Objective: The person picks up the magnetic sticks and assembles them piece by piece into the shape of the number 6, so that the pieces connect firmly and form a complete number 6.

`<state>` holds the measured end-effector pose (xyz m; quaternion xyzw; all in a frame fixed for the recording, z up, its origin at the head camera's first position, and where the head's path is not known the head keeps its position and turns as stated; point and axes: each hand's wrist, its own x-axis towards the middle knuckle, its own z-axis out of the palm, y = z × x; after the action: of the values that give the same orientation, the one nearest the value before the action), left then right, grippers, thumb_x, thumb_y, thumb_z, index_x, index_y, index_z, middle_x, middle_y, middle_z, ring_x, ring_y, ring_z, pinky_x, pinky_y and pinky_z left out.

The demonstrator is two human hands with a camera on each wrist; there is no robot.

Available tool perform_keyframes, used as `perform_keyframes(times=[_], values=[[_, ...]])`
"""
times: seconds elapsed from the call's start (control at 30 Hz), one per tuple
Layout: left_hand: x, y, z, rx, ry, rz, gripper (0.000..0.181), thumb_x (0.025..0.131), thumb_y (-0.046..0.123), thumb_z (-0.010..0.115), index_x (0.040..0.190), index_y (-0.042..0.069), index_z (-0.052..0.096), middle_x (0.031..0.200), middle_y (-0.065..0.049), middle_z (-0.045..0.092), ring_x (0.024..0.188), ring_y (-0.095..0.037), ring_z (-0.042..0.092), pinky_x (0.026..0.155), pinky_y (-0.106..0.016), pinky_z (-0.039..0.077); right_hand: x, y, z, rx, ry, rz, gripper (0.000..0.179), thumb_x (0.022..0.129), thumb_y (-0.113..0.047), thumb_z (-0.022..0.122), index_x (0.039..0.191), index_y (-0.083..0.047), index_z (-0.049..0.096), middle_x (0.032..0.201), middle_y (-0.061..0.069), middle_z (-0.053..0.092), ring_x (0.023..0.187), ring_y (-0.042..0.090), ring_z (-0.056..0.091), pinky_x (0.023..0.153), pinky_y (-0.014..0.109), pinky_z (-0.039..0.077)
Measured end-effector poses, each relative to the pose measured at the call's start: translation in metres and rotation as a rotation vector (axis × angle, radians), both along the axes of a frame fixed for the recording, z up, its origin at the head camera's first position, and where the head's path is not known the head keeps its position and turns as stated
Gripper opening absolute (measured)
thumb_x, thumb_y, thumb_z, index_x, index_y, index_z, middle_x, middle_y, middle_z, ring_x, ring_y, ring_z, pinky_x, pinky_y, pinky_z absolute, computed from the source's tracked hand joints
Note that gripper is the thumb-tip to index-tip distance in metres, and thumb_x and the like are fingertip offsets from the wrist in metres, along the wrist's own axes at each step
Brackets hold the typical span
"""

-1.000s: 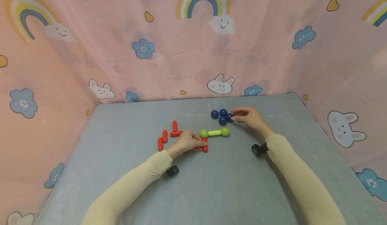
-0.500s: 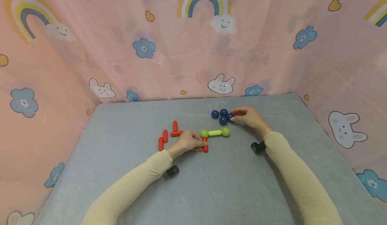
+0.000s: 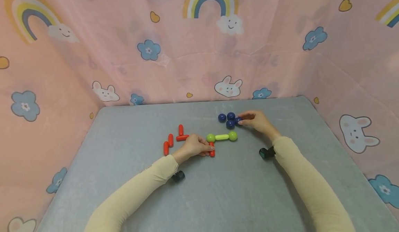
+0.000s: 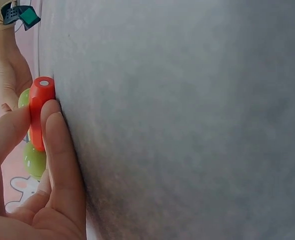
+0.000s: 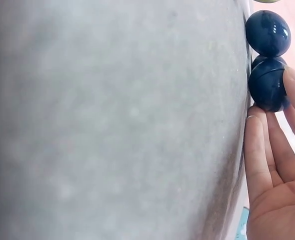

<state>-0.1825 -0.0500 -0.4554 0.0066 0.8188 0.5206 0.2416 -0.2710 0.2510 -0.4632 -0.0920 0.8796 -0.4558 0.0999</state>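
Note:
My left hand point(image 3: 194, 145) pinches a red rod point(image 4: 36, 117) between thumb and fingers, low over the table. A silvery disc shows at the rod's near end. Its far end meets the left green ball point(image 3: 210, 137). From that ball a lime-green rod point(image 3: 222, 137) runs to another green ball point(image 3: 232, 136). Farther back, my right hand point(image 3: 258, 122) has thumb and fingertips about a dark blue ball point(image 5: 268, 86), the rightmost of a cluster. Another blue ball point(image 5: 268, 33) sits close beside it in the right wrist view.
Several more red rods lie left of my left hand, among them an upper rod point(image 3: 180, 130) and a crosswise rod point(image 3: 182, 137). The remaining blue balls point(image 3: 222, 117) sit near the grey table's point(image 3: 199, 194) back edge. A pink patterned curtain point(image 3: 174, 76) stands behind.

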Motion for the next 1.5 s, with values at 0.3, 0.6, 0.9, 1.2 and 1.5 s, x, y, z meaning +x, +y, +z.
perform_keyframes(times=[0.3, 0.6, 0.9, 1.2, 1.5], values=[[-0.001, -0.003, -0.001, -0.004, -0.003, 0.01, 0.019, 0.08, 0.022, 0.083, 0.085, 0.005, 0.075, 0.064, 0.0, 0.071, 0.059, -0.007, 0.067, 0.059, -0.025, 0.058, 0.007, 0.006, 0.001, 0.027, 0.001, -0.021, 0.045, 0.091, -0.033, 0.073, 0.128, -0.009, 0.065, 0.13, 0.015, 0.066, 0.117, 0.025, 0.063, 0.097, 0.039, 0.051], [-0.002, -0.001, 0.003, -0.004, -0.001, 0.006, 0.018, 0.08, 0.021, 0.083, 0.085, 0.005, 0.076, 0.068, -0.001, 0.072, 0.06, -0.007, 0.067, 0.061, -0.025, 0.059, 0.033, 0.019, 0.003, 0.033, 0.015, -0.017, 0.044, 0.09, -0.034, 0.073, 0.125, -0.008, 0.066, 0.124, 0.016, 0.069, 0.094, -0.007, 0.062, 0.084, 0.017, 0.049], [-0.001, -0.002, 0.002, -0.001, -0.003, -0.001, 0.02, 0.08, 0.022, 0.083, 0.087, 0.004, 0.076, 0.07, -0.005, 0.074, 0.061, -0.008, 0.068, 0.062, -0.026, 0.059, 0.069, 0.016, 0.008, 0.058, -0.014, -0.015, 0.045, 0.088, -0.038, 0.074, 0.123, -0.009, 0.068, 0.12, 0.014, 0.072, 0.098, 0.004, 0.068, 0.082, 0.021, 0.051], [-0.002, -0.002, 0.003, 0.007, 0.0, -0.02, 0.018, 0.08, 0.021, 0.083, 0.086, 0.005, 0.078, 0.068, -0.004, 0.073, 0.06, -0.007, 0.068, 0.061, -0.026, 0.059, 0.104, -0.01, 0.008, 0.004, -0.048, 0.001, 0.043, 0.086, -0.037, 0.077, 0.119, -0.01, 0.07, 0.116, 0.013, 0.073, 0.101, 0.017, 0.07, 0.079, 0.024, 0.053], [0.0, 0.002, 0.004, -0.043, 0.067, -0.031, 0.018, 0.08, 0.023, 0.082, 0.079, 0.005, 0.078, 0.062, -0.005, 0.072, 0.053, -0.007, 0.066, 0.057, -0.026, 0.058, 0.127, -0.047, 0.004, -0.102, -0.09, 0.041, 0.038, 0.084, -0.027, 0.08, 0.115, -0.008, 0.071, 0.116, 0.013, 0.073, 0.1, 0.018, 0.071, 0.081, 0.023, 0.054]])
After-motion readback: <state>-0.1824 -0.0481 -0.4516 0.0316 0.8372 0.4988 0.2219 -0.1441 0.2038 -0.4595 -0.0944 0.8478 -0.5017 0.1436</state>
